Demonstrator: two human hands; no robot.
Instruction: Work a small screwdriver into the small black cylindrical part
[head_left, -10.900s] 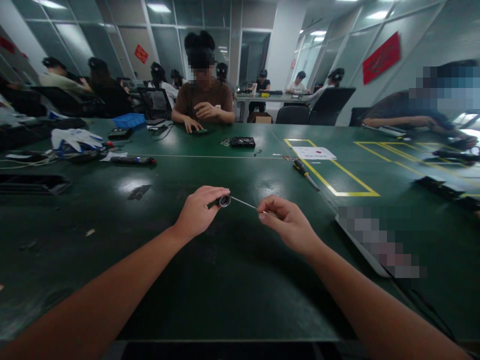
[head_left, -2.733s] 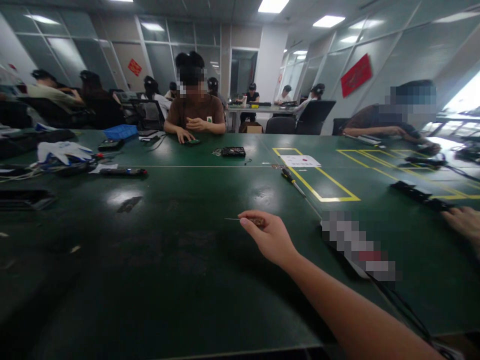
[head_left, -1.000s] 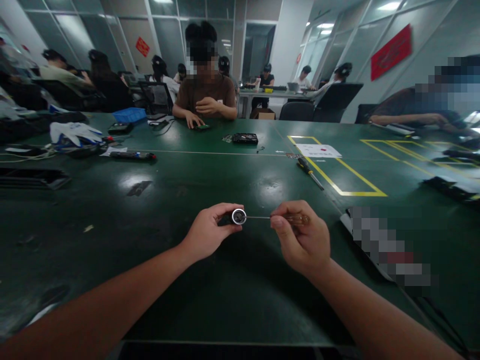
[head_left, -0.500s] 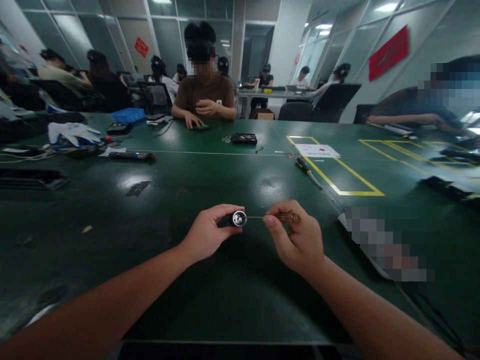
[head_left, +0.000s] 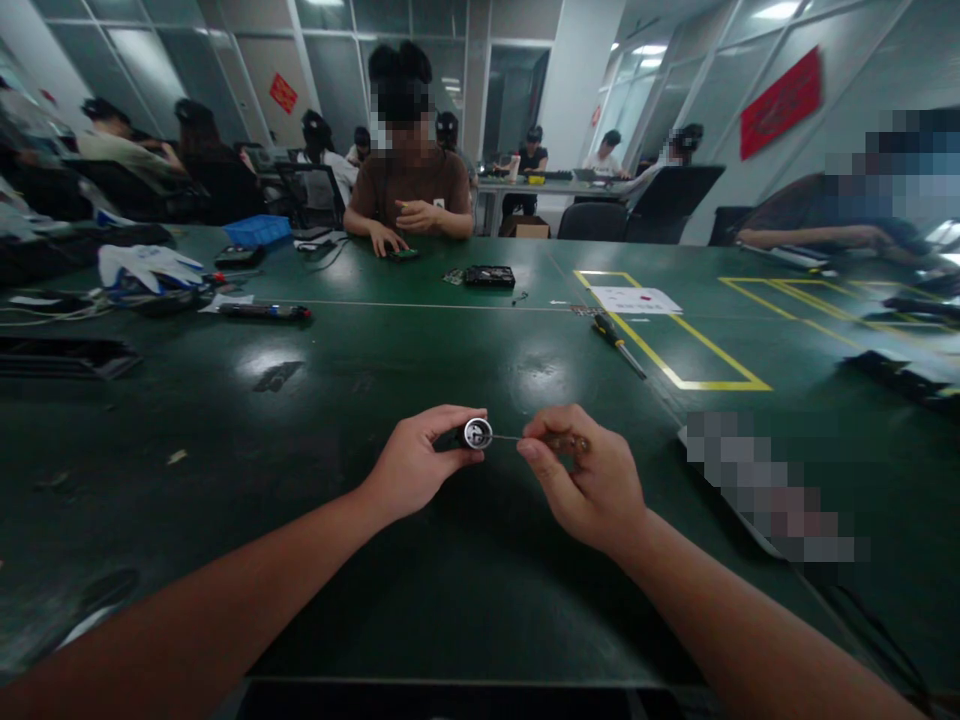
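Between the thumb and fingers of my left hand (head_left: 416,462) is a small dark cylinder with a silver rim (head_left: 478,433), its round end facing me. White and dark parts show inside the rim; what the cylinder belongs to cannot be made out. My right hand (head_left: 589,475) is closed around the brownish, see-through handle of a thin screwdriver (head_left: 506,437). The screwdriver's shaft points left, and its tip reaches the rim of the cylinder. Both hands are above the green table (head_left: 480,600).
Beyond my hands lie a black-and-yellow screwdriver (head_left: 619,345), a white sheet (head_left: 636,300) and a black device (head_left: 489,276). White gloves (head_left: 150,268) and a dark pen-shaped tool (head_left: 264,312) lie left. A pixelated flat object (head_left: 757,490) is at right. A person in brown (head_left: 411,190) sits opposite.
My right hand has shifted slightly left toward the cylinder, and its fingers cover more of the screwdriver handle. My left hand still holds the cylinder in nearly the same place.
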